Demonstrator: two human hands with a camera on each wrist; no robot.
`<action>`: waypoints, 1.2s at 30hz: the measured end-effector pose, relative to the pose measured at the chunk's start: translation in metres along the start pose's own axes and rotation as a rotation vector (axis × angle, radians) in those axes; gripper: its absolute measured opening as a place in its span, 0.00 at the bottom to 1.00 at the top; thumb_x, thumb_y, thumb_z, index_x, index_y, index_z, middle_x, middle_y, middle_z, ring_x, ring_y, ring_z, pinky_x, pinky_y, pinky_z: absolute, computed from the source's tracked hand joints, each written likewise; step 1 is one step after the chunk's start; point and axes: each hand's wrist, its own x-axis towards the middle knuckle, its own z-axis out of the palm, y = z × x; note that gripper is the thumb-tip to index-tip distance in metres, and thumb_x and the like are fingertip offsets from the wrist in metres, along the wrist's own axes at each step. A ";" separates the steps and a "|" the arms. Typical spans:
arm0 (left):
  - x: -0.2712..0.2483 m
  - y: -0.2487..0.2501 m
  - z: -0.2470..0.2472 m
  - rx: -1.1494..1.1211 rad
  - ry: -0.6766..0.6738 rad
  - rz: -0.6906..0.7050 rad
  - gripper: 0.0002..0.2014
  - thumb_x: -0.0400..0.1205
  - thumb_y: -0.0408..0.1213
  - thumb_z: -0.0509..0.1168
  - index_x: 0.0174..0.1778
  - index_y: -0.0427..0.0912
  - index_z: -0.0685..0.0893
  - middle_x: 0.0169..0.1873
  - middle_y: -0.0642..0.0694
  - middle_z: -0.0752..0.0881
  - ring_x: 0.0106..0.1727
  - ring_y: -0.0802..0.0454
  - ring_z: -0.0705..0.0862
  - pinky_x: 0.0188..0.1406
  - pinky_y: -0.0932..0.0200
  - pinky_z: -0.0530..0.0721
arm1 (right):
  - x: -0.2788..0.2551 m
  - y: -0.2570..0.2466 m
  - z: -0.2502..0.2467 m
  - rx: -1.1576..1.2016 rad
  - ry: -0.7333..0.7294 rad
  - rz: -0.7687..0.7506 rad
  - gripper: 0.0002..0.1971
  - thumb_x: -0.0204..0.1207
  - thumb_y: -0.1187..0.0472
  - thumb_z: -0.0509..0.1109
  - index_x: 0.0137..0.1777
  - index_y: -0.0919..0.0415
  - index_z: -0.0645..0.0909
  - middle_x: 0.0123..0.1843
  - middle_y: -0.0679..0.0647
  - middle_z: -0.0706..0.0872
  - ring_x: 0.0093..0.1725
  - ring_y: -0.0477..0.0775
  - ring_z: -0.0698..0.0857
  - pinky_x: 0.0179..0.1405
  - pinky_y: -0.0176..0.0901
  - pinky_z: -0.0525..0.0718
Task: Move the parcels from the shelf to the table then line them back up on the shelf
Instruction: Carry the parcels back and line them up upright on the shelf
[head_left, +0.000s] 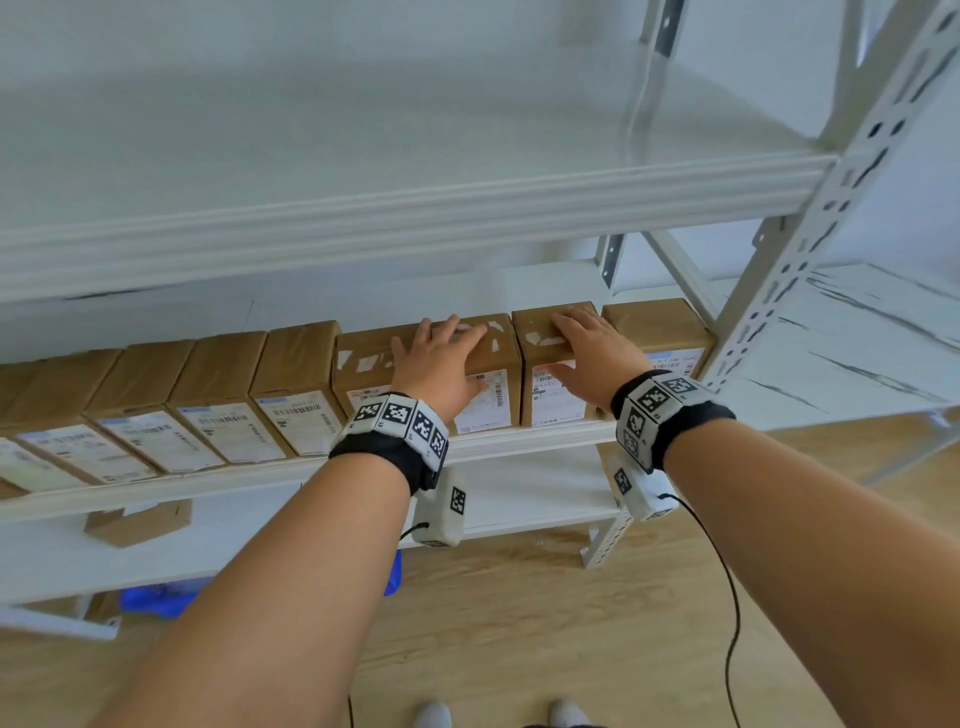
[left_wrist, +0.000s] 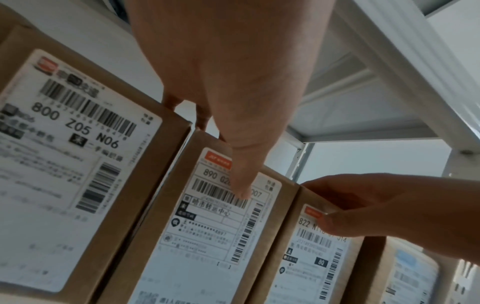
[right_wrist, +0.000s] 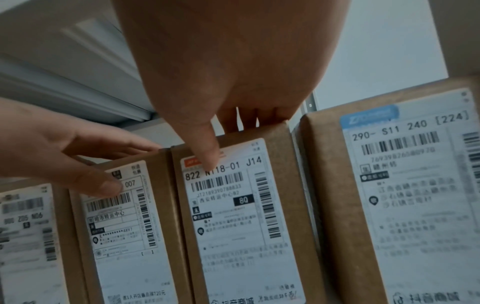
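A row of brown parcels with white labels stands on the middle shelf (head_left: 519, 437). My left hand (head_left: 457, 358) (left_wrist: 241, 148) grips the parcel labelled 890 (left_wrist: 207, 246) (right_wrist: 122, 236), fingers over the top edge, thumb on its front label. Two fingers also reach onto the bigger 800 Z05 parcel (left_wrist: 64, 164) to its left. My right hand (head_left: 576, 345) (right_wrist: 210, 144) grips the neighbouring 822 parcel (right_wrist: 233, 226) (head_left: 550, 402) the same way. A blue-labelled parcel (right_wrist: 402, 185) (head_left: 660, 332) stands last on the right.
The upper shelf beam (head_left: 415, 218) hangs low above the parcels. A perforated white upright (head_left: 831, 208) bounds the row on the right. A small cardboard box (head_left: 137, 522) lies on the lower shelf, with something blue (head_left: 156, 597) on the wooden floor beneath.
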 end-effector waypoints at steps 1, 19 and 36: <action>-0.001 -0.002 0.000 -0.006 0.002 -0.001 0.35 0.83 0.52 0.65 0.84 0.60 0.55 0.86 0.49 0.51 0.86 0.39 0.46 0.81 0.26 0.46 | 0.001 -0.001 0.001 0.007 -0.002 -0.009 0.35 0.80 0.49 0.68 0.83 0.58 0.60 0.85 0.53 0.61 0.84 0.54 0.58 0.81 0.49 0.60; 0.019 0.033 -0.003 0.076 0.028 0.092 0.42 0.79 0.63 0.63 0.85 0.51 0.53 0.86 0.43 0.52 0.86 0.40 0.49 0.82 0.31 0.49 | -0.002 0.011 -0.008 0.014 0.034 0.040 0.40 0.71 0.61 0.71 0.83 0.58 0.58 0.86 0.58 0.56 0.86 0.57 0.51 0.85 0.52 0.48; 0.032 0.089 0.021 -0.053 0.067 0.157 0.32 0.83 0.39 0.66 0.83 0.50 0.62 0.84 0.46 0.59 0.85 0.45 0.55 0.84 0.41 0.53 | -0.009 0.075 -0.014 0.002 0.035 0.071 0.33 0.75 0.63 0.66 0.81 0.57 0.62 0.82 0.58 0.64 0.84 0.61 0.56 0.83 0.57 0.56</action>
